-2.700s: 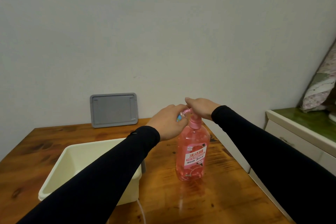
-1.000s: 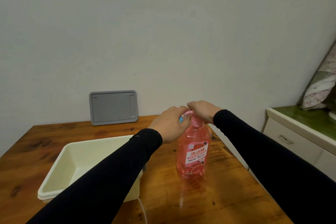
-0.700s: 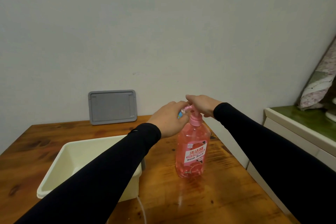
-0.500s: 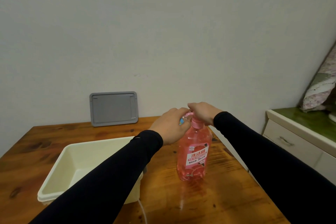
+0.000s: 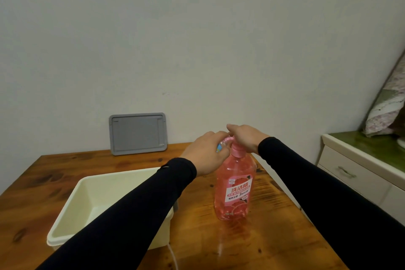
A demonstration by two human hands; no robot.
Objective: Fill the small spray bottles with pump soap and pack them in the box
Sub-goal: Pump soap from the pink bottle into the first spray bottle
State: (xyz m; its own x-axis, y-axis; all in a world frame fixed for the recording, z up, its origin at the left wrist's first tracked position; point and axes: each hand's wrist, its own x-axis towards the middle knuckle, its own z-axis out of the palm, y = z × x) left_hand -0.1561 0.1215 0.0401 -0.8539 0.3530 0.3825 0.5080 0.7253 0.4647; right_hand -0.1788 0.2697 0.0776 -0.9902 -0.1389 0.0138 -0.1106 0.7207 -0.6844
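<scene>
- Fingers of my left hand [image 5: 207, 155] curl round a small spray bottle [image 5: 219, 147], held at the pump spout.
- My right hand [image 5: 245, 138] presses the pump of the pink soap bottle [image 5: 234, 190], labelled "洗洁精", standing right of the cream box [image 5: 72, 215].

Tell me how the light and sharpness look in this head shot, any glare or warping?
Head view: dim, flat indoor light; soft glare on the table in front of the soap bottle; the bottle's label reads sharp; the small bottle in the left hand is mostly hidden; wide-angle warping tilts the cabinet at the right edge.
</scene>
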